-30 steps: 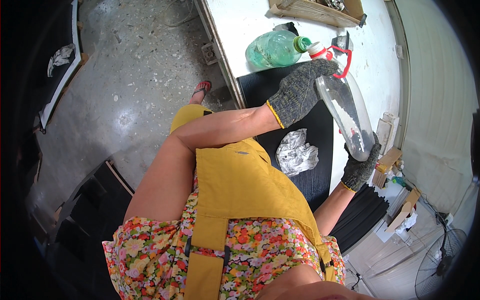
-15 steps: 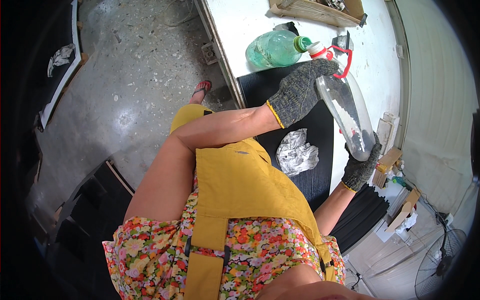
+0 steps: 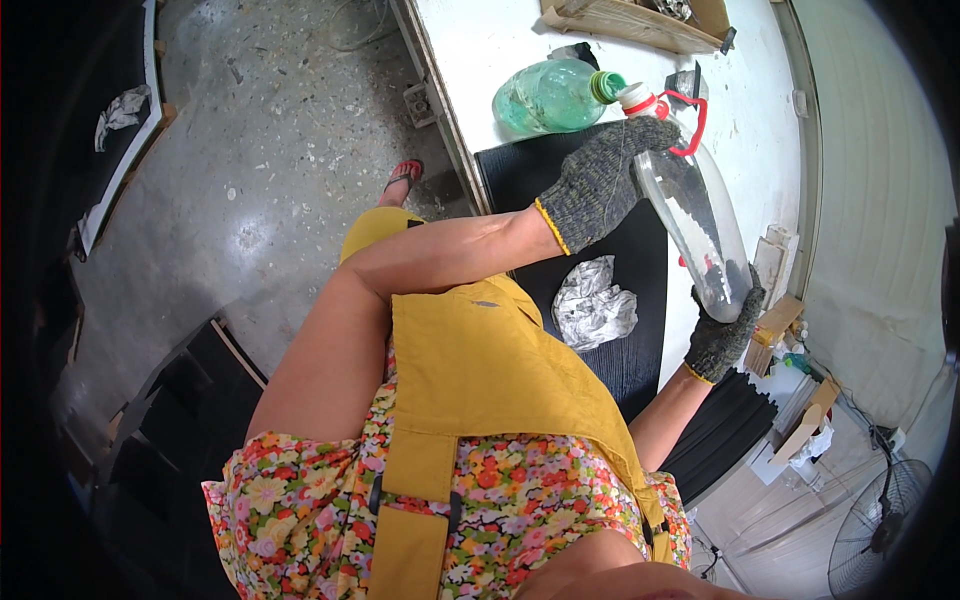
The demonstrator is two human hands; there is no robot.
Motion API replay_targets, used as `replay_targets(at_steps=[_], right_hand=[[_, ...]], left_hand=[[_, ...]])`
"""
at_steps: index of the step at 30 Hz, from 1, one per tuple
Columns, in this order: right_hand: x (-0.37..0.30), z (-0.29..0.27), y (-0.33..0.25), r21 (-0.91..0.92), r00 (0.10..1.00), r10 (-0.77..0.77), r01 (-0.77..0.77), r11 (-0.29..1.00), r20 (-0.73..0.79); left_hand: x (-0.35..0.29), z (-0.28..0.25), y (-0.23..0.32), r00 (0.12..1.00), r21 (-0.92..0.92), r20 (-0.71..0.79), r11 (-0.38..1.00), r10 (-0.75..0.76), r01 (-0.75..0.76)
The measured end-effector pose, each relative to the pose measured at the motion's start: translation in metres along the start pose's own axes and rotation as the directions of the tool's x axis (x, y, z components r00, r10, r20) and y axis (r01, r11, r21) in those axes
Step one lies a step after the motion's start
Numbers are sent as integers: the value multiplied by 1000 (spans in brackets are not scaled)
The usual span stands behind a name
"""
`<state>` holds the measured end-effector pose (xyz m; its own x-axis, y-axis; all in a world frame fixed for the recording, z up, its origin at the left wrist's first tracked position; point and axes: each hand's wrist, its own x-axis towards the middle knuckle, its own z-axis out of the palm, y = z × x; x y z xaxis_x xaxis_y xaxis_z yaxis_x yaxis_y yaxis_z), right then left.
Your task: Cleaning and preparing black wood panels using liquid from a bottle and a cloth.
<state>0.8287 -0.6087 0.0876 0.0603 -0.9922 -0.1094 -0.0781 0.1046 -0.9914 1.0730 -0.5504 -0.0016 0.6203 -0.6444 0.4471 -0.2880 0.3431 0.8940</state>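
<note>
Both my hands wear dark grey knit gloves. My left hand [image 3: 598, 185] grips the neck end of a clear plastic bottle [image 3: 695, 225] with a white cap and red ring, held on its side above a black mat [image 3: 520, 185]. My right hand [image 3: 722, 335] cups the bottle's base. Dark powder and a whitish residue lie inside the bottle. A crumpled silver foil sheet [image 3: 593, 305] rests on the mat below the bottle.
A green plastic bottle [image 3: 550, 95] lies on the white table [image 3: 480, 40] behind the mat. A wooden tray [image 3: 640, 20] sits at the table's far edge. Cardboard scraps [image 3: 775, 320] and a floor fan [image 3: 885, 520] are at right. A sandalled foot [image 3: 402, 178] stands on the concrete floor.
</note>
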Motion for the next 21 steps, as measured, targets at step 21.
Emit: replay_targets(at_steps=[21], right_hand=[[2, 2, -1, -22, 1000, 9, -9, 1000, 9]], left_hand=[[-1, 1, 0, 1000, -25, 2, 999, -26, 26]])
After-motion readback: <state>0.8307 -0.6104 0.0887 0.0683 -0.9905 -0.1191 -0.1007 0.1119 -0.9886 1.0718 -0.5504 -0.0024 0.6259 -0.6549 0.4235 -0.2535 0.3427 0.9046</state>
